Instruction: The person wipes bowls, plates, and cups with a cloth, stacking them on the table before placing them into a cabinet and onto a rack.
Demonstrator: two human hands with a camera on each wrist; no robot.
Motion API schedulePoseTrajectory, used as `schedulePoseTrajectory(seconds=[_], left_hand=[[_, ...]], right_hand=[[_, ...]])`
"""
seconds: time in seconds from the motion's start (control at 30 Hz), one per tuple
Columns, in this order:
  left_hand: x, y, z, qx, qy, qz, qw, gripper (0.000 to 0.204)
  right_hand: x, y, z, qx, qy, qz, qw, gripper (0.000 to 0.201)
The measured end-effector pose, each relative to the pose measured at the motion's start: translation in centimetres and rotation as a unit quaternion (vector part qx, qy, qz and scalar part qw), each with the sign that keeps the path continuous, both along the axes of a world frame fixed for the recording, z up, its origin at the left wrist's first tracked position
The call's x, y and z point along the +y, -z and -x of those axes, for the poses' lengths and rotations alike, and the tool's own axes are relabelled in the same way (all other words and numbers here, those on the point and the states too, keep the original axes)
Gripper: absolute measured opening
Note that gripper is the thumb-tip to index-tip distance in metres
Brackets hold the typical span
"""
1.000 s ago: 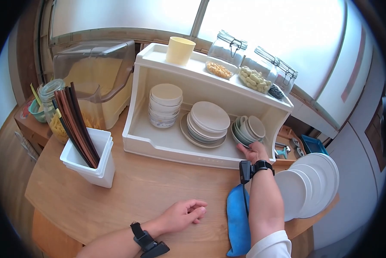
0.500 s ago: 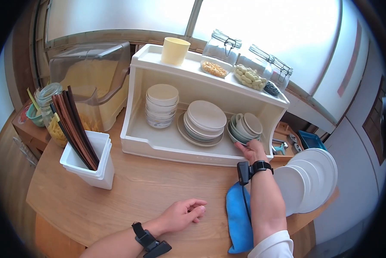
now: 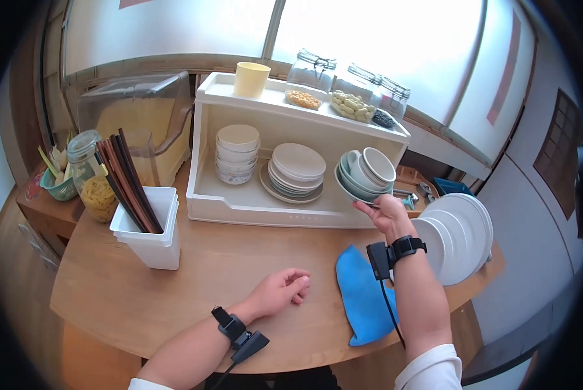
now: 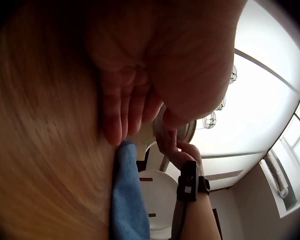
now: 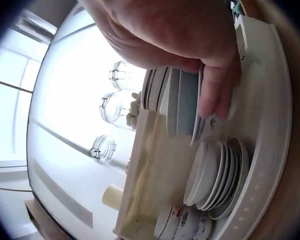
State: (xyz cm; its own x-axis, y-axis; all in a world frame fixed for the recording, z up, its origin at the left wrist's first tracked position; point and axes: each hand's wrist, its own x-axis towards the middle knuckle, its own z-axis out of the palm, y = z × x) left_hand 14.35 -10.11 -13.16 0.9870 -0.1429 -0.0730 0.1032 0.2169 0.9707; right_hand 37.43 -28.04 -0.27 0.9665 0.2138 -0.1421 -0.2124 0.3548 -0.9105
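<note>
My right hand (image 3: 393, 216) grips a nested stack of bowls and cups (image 3: 363, 177) from below, raised at the right end of the white shelf unit (image 3: 272, 216). In the right wrist view, fingers (image 5: 217, 92) press the outside of the lowest bowl (image 5: 197, 107). My left hand (image 3: 279, 292) rests on the wooden table (image 3: 239, 250), its fingers loosely curled and holding nothing. Inside the shelf stand a stack of plates (image 3: 298, 162) and a stack of bowls (image 3: 237, 146).
A blue cloth (image 3: 363, 299) lies between my arms. White plates (image 3: 463, 227) stand at the right edge. White containers (image 3: 152, 240) with chopsticks are at the left. Glass jars (image 3: 353, 97) and a yellow cup (image 3: 251, 80) stand on top of the shelf.
My right hand has lifted the stack of bowls and cups off the shelf floor, up and toward the front right. The left hand still rests on the table. The head view has shifted.
</note>
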Motion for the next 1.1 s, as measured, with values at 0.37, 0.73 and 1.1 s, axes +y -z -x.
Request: schedulePoseTrajectory(seconds=[0.37, 0.73, 1.1], left_hand=[[0.0, -4.0, -0.3, -0.047, -0.219, -0.024, 0.974, 0.062], [1.0, -5.3, 4.7, -0.116, -0.263, -0.058, 0.956, 0.056], [4.0, -2.9, 6.2, -0.114, -0.34, -0.033, 0.933, 0.039]], right_hand=[[-3.8, 1.4, 13.1, 0.009, -0.134, 0.03, 0.99, 0.044], [-1.6, 4.4, 21.4, 0.092, -0.268, 0.003, 0.959, 0.052], [2.0, 6.1, 21.7, 0.1, -0.293, 0.027, 0.95, 0.06]])
